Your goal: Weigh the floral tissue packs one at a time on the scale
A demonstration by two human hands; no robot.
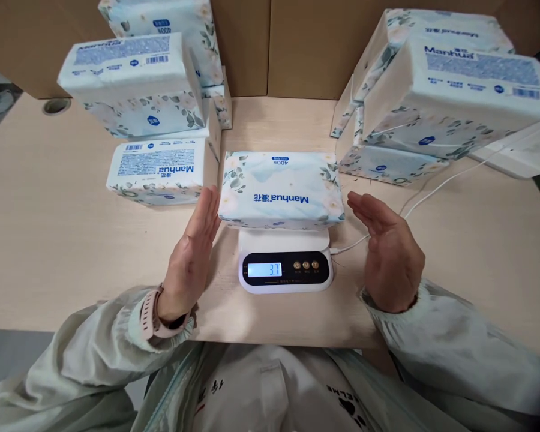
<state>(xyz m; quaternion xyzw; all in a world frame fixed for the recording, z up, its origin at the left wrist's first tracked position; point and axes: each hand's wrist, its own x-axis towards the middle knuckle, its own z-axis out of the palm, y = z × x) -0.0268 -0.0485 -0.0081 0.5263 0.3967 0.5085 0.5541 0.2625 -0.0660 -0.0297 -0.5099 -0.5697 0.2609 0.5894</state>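
A floral Manhua tissue pack (281, 183) lies flat on top of a white digital scale (284, 241), whose lit display reads about 3.7. My left hand (189, 261) stands on edge at the left end of the pack, fingers extended and holding nothing; whether the fingertips touch the pack I cannot tell. On the other side, my right hand (390, 255) is held upright with straight fingers, a small gap away from the pack's right end, and it is empty too.
Stacked tissue packs stand at the back left (135, 90) and back right (459, 90). A white cable (436, 191) runs from the scale toward the right. Behind is a brown cardboard panel (303, 48). The wooden table has a round hole (56, 107) at left.
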